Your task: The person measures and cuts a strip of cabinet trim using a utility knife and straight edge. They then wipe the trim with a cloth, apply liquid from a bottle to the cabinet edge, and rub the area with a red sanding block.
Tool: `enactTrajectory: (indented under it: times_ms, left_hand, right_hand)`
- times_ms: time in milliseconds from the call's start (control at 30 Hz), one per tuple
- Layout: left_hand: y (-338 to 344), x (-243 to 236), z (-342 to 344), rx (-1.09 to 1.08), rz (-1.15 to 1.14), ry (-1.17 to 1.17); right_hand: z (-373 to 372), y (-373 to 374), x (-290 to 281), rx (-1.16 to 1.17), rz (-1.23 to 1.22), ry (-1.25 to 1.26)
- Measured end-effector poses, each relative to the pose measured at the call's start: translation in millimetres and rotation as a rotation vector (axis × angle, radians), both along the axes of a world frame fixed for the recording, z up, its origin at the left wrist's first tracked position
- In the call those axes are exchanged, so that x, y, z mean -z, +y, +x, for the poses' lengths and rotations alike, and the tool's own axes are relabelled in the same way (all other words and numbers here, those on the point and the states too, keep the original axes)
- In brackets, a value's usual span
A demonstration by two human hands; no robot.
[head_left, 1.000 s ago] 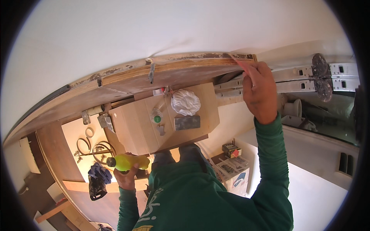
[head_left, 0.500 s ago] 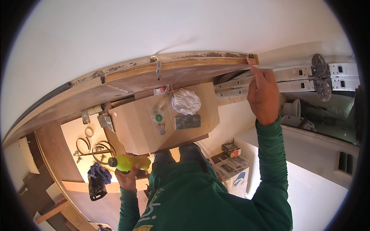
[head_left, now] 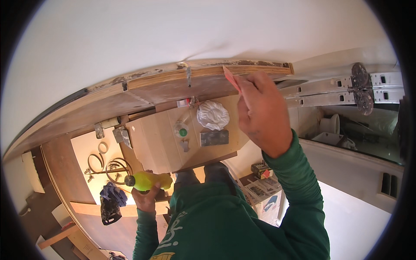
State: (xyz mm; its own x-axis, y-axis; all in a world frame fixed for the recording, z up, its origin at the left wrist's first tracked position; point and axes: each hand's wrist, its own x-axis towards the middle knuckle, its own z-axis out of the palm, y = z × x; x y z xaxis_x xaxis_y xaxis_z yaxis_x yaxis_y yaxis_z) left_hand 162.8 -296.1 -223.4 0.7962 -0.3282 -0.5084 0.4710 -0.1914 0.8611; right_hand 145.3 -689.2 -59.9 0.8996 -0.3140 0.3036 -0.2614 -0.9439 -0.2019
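Observation:
My right hand (head_left: 265, 112) is closed, pinching a thin pinkish-red strip (head_left: 231, 79) that looks like folded paper or a flat blade. Its tip touches or hovers just at the wooden edge (head_left: 208, 71) along the white wall; which, I cannot tell. Down at the left, my left hand (head_left: 146, 199) is wrapped round a yellow-green plastic bottle (head_left: 148, 181) with a dark cap, held nearly level in front of my body. A bent grey metal strip (head_left: 189, 77) hangs from the wooden edge, left of the pinkish-red strip.
Below the edge, cardboard (head_left: 158, 143) carries a clear bottle with a green cap (head_left: 182, 131), a crumpled white cap-like cloth (head_left: 212, 115) and a dark grey block (head_left: 214, 138). Tape rolls (head_left: 96, 163) and a dark cloth (head_left: 113, 193) lie left. Metal rails (head_left: 325, 90) run at right.
My right hand has moved left along the wooden edge with the pinkish-red strip. My left hand still holds the bottle. The view has shifted slightly.

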Motion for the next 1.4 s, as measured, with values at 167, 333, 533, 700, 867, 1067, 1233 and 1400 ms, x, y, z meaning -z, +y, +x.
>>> enactTrajectory:
  times_ms: [167, 333, 533, 700, 867, 1067, 1233, 1400]
  left_hand:
    - [8, -6, -2, -0.033, 0.005, -0.027]
    - [11, -8, 1, -0.024, 0.026, -0.014]
    - [9, -11, 5, -0.019, 0.015, -0.021]
    - [18, 1, 2, -0.009, 0.042, -0.024]
    - [7, -2, 5, -0.018, -0.018, -0.031]
    - [8, -1, 6, 0.009, -0.019, -0.021]
    - [13, -2, 5, -0.012, -0.013, -0.028]
    - [19, -4, 4, -0.034, 0.011, -0.034]
  right_hand:
    - [-16, -26, 2, 0.018, -0.218, -0.092]
    - [-23, -27, 23, 0.005, -0.160, -0.082]
    - [-43, -22, 33, -0.053, -0.147, -0.057]
    - [-69, -66, 16, 0.191, -0.290, -0.038]
    - [-57, -55, 17, 0.224, -0.271, 0.037]
    - [-10, 10, 12, 0.128, -0.136, 0.085]
    - [11, 30, 3, 0.079, -0.012, 0.101]
    - [12, 22, 6, -0.008, -0.050, -0.053]
